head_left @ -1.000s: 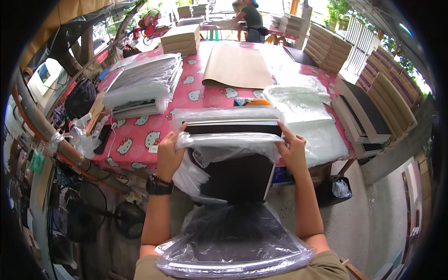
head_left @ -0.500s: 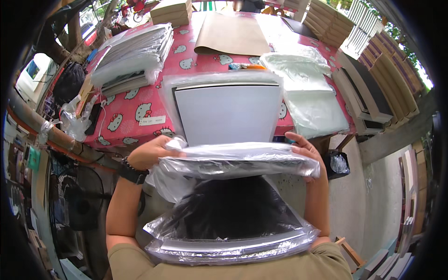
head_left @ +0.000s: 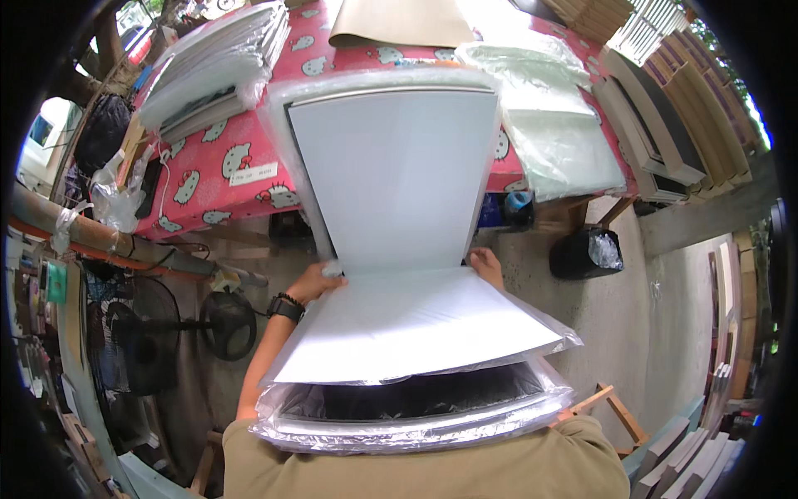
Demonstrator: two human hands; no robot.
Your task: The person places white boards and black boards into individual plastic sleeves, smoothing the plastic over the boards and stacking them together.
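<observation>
A flat white board (head_left: pixel 391 175) in a clear plastic sleeve leans over the table's front edge toward me. Right below it, a second plastic-wrapped white board (head_left: pixel 416 324) slopes down to my lap. My left hand (head_left: pixel 314 283) is closed on the left edge where the two meet, with bunched plastic by the thumb. On the opposite edge, my right hand (head_left: pixel 487 266) has its fingers curled round the side, partly hidden. Under the lower board, a dark plastic-wrapped package (head_left: pixel 407 403) rests against my body.
The pink patterned table (head_left: pixel 208 187) carries a stack of plastic-wrapped sheets (head_left: pixel 216 66), brown paper (head_left: pixel 399 21) and clear plastic sleeves (head_left: pixel 557 141). A black bin (head_left: pixel 586 252) stands at right, a black fan (head_left: pixel 150 333) at left. Boxes (head_left: pixel 690 108) line the right side.
The plastic-wrapped bundle that I held edge-on has opened out, its white face now up and sloping toward me. Both hands have come closer together. My view has shifted lower.
</observation>
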